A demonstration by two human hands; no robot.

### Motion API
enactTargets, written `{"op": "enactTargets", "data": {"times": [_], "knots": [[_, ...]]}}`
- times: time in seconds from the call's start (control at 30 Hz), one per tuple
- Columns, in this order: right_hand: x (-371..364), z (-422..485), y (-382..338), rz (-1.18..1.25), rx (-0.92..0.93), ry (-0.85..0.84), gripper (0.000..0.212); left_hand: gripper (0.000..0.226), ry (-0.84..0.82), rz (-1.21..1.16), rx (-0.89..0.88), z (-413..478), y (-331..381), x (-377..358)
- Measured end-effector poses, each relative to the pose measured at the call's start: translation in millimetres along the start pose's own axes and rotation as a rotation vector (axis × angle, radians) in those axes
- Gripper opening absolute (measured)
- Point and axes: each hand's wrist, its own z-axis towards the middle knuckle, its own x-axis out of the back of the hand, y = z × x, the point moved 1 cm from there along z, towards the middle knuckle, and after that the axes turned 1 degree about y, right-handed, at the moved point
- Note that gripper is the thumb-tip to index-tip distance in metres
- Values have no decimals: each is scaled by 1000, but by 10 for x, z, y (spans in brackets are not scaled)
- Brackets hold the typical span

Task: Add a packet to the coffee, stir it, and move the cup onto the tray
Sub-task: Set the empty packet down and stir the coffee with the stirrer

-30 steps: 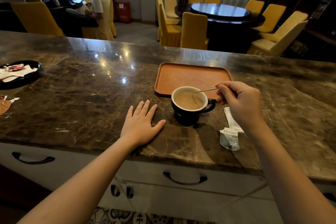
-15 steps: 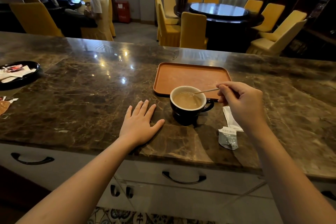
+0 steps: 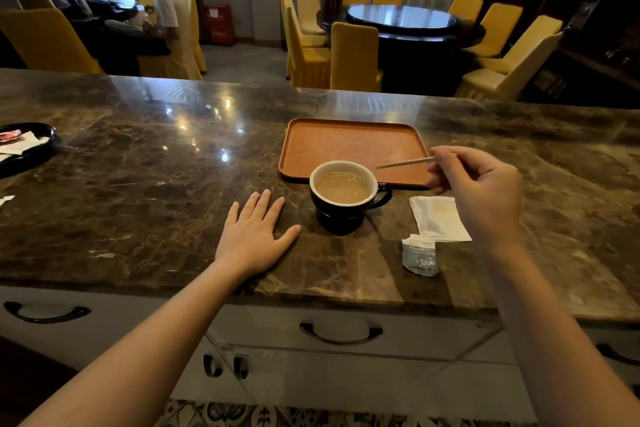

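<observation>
Your right hand [image 3: 481,191] pinches the stirrer [image 3: 405,162] between fingertips, clear of the cup [image 3: 341,198], so stirring looks finished. The cup sits on the counter [image 3: 138,191], touching the tray's [image 3: 349,146] near edge, ready for a short lift. Your left hand [image 3: 252,236] lies flat, open, empty, probably bracing. The torn packet [image 3: 419,255] lies right of the cup.

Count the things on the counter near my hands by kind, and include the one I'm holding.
Cup: 1
Tray: 1
Stir stick, in the right hand: 1
Torn packet: 1
White napkin: 1
Total: 5
</observation>
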Motion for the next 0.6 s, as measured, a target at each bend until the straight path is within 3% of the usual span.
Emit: {"op": "enactTargets", "data": {"times": [0.33, 0.6], "knots": [[567, -252, 344, -237, -6, 128, 23, 87, -2, 3, -3, 26, -41, -36], [582, -551, 635, -295, -120, 170, 20, 89, 5, 11, -7, 22, -41, -29]]}}
